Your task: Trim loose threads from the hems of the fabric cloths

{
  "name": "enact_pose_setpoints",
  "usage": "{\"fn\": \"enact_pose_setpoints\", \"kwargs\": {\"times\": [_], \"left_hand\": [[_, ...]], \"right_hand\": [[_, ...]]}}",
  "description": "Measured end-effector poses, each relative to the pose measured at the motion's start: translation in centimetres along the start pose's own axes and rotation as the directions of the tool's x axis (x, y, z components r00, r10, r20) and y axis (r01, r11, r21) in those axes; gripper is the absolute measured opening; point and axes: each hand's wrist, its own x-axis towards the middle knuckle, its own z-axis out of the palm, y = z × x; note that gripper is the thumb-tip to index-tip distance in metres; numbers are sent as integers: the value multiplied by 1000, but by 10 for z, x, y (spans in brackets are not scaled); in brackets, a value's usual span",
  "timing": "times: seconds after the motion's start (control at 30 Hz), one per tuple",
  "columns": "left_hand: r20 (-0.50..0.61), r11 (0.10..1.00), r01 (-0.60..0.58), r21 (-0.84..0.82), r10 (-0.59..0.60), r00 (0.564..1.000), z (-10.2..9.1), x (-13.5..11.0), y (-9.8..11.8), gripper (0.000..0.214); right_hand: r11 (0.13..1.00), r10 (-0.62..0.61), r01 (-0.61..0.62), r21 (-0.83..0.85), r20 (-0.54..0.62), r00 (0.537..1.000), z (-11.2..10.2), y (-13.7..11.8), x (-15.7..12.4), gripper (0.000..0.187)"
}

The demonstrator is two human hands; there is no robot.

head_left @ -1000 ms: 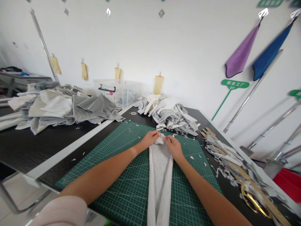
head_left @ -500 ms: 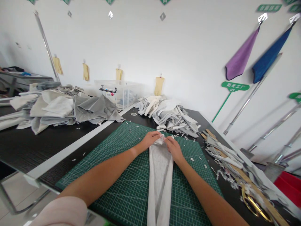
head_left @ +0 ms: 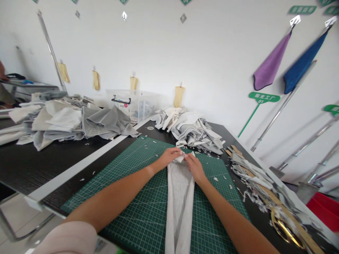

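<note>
A long pale grey cloth strip (head_left: 180, 208) lies folded on the green cutting mat (head_left: 127, 165), narrowing to a small folded tip near the mat's far part. My left hand (head_left: 169, 157) pinches that tip from the left. My right hand (head_left: 195, 168) grips the tip's other side, with its fingertips close to my left hand. Part of the tip is hidden by my fingers. Brass-handled scissors (head_left: 286, 229) lie among scraps at the lower right, well away from both hands.
A heap of grey cloth (head_left: 193, 133) sits beyond the mat, and a larger pile (head_left: 103, 121) lies on the left table. A wooden ruler (head_left: 280, 208) and cloth offcuts (head_left: 251, 176) lie to the right. Small scraps dot the mat. Another person's hand (head_left: 2, 70) shows at the far left.
My right hand has shifted slightly toward me along the cloth tip. The view has tilted a little, and another person's hand has appeared at the far left.
</note>
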Motion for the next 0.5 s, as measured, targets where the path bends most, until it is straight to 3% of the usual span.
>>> {"fn": "enact_pose_setpoints", "kwargs": {"times": [0.17,0.5], "left_hand": [[2,999,-27,20,27,1000,1,1,-2,41],[19,997,-27,70,26,999,0,1,-3,41]], "right_hand": [[990,-27,22,-141,-39,999,2,-8,-3,49],[984,-40,32,-176,-44,998,1,-10,-6,46]]}}
